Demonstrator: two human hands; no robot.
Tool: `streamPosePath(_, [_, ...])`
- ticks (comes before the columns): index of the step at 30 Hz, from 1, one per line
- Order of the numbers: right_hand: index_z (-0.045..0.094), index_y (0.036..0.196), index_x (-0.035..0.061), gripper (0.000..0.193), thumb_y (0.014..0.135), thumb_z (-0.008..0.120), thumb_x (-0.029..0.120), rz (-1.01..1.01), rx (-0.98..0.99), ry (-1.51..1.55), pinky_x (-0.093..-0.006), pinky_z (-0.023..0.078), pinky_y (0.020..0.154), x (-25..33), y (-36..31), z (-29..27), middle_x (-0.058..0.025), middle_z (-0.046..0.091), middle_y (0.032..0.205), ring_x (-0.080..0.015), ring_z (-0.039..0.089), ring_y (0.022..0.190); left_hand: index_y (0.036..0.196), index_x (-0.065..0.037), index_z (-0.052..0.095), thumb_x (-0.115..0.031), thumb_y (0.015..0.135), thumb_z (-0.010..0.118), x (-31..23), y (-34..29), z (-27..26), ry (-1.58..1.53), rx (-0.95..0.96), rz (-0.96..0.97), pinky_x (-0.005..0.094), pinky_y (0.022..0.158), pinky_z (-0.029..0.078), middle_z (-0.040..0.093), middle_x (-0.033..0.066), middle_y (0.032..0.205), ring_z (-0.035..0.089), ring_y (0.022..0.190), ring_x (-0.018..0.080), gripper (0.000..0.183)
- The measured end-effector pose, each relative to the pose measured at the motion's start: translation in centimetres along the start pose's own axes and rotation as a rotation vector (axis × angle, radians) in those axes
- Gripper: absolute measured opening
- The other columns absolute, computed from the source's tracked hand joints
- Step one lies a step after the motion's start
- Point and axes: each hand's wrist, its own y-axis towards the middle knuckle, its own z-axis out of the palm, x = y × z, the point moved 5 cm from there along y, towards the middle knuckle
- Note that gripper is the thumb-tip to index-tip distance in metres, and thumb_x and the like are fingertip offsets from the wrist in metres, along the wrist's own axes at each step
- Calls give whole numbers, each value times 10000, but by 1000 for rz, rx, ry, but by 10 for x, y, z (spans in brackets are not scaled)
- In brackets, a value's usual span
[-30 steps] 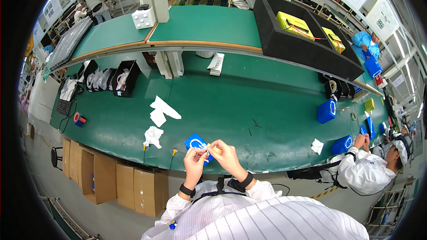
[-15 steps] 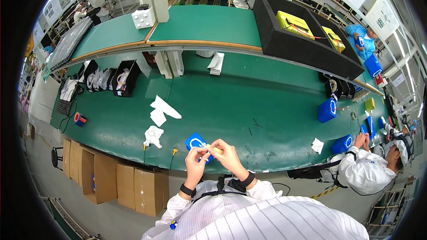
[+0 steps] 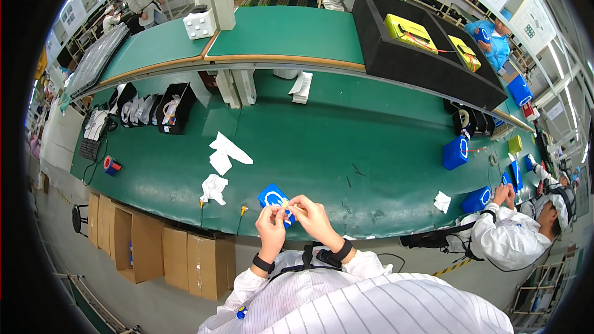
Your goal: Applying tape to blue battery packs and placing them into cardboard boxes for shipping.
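Observation:
A blue-wrapped pack [image 3: 267,192], with a white cable curved across its top, lies at the near edge of the green bench in front of me. Both of my hands meet over its near right side. My left hand [image 3: 271,232] is closed, its thumb and fingertips pinched together. My right hand [image 3: 314,221] pinches from the other side, fingertips almost touching the left ones. A small yellow piece [image 3: 285,203] shows at the fingertips, beside the cable. Fingers cover most of it, so its kind is unclear.
White crumpled cloth [image 3: 213,189] and white paper pieces [image 3: 229,148] lie left of the pack, near yellow-tipped leads [image 3: 243,211]. A tape roll [image 3: 111,166] sits farther left. Blue packs [image 3: 456,153] and a co-worker [image 3: 510,235] are at right. Cardboard boxes [image 3: 210,266] stand below the bench.
My right fingertips have shifted slightly left, closer to my left hand. A person in blue at the far right has moved left; one in the far left background now stands more upright.

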Motion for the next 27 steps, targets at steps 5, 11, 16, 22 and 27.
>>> streamPosePath(5, [636, 1018, 1, 180, 928, 673, 153, -41, -67, -98, -293, 485, 580, 8, -1, -3, -121, 673, 760, -139, 631, 645, 892, 29, 594, -45, 967, 604, -11, -2, 2, 148, -40, 88, 240, 579, 524, 620, 46, 783, 631, 654, 94, 106])
streamPosePath(11, [651, 1053, 37, 186, 919, 678, 164, -81, -95, -117, -312, 498, 586, 12, 0, -2, -127, 675, 760, -183, 657, 644, 908, 24, 593, -40, 981, 576, 0, -3, 1, 26, -23, 11, 238, 593, 525, 623, 37, 769, 631, 661, 92, 98])
streamPosePath(16, [654, 1123, 60, 211, 925, 680, 130, -112, -77, -102, -261, 482, 600, 21, 2, 0, -89, 666, 742, -73, 573, 650, 913, 23, 594, -36, 989, 558, -1, -2, 2, -4, -9, -7, 238, 608, 521, 620, 32, 764, 625, 664, 90, 103])
streamPosePath(22, [645, 1044, 61, 152, 908, 668, 124, -3, 23, -68, -326, 511, 630, 7, 2, -2, -114, 697, 808, -207, 679, 682, 886, 25, 603, -21, 982, 555, 1, 1, 0, 42, 27, 6, 236, 599, 501, 617, 28, 759, 601, 644, 86, 117])
streamPosePath(27, [634, 1002, 10, 112, 929, 657, 91, -101, 10, -131, -264, 488, 615, 5, 3, -4, -71, 673, 782, -72, 597, 685, 855, 28, 609, -12, 973, 557, 1, 2, 3, 91, 134, -25, 230, 566, 470, 608, 29, 733, 560, 607, 78, 136])
